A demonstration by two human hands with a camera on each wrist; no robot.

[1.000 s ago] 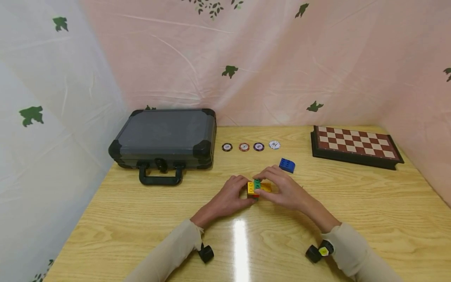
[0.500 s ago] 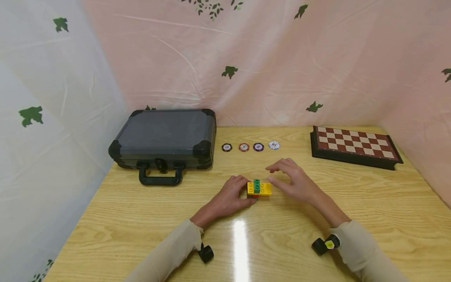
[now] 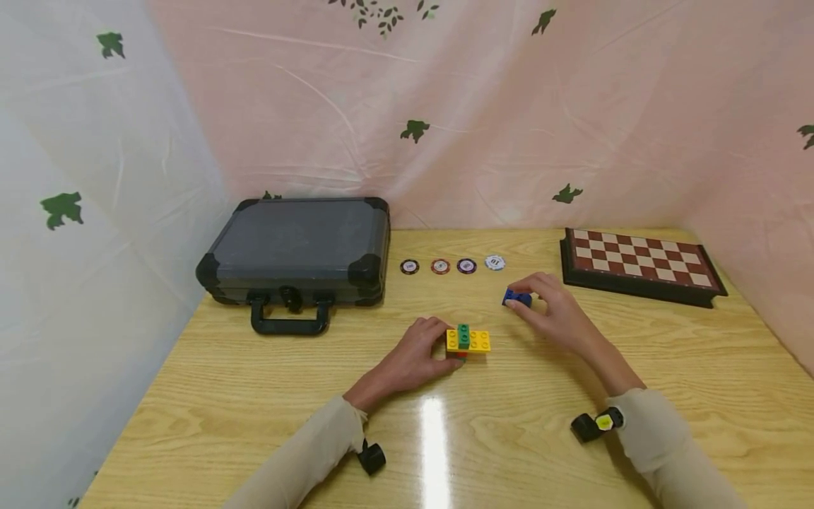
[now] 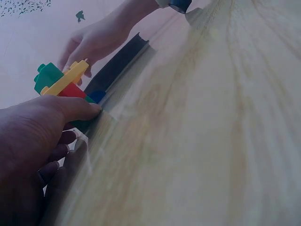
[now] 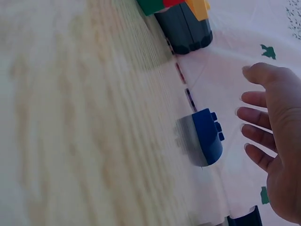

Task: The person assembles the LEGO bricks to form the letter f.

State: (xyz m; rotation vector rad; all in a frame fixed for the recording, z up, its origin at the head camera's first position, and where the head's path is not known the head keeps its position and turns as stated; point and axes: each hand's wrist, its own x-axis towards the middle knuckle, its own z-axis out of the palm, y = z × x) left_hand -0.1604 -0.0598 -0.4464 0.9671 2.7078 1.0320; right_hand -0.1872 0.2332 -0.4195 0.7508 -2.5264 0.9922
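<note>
My left hand (image 3: 416, 355) grips the lower part of a small stack of toy building bricks. A long yellow brick (image 3: 480, 340) lies across the stack with a small green brick (image 3: 463, 336) on top. Under the yellow one, the left wrist view shows a red brick (image 4: 73, 90) and a green one at the base, partly covered by the thumb. My right hand (image 3: 556, 318) hovers over a blue brick (image 5: 208, 136) with a rounded end. In the right wrist view its fingers are spread apart from that brick, which sits on the table studs up.
A grey case (image 3: 299, 240) with black corners and a handle stands at the back left. Several poker chips (image 3: 467, 266) lie in a row behind the bricks. A chessboard box (image 3: 642, 261) is at the back right, before the pink cloth (image 3: 483, 141).
My right hand has left the small green brick on the yellow one and moved right and back to the blue brick. The left hand has stayed in place on the stack.
</note>
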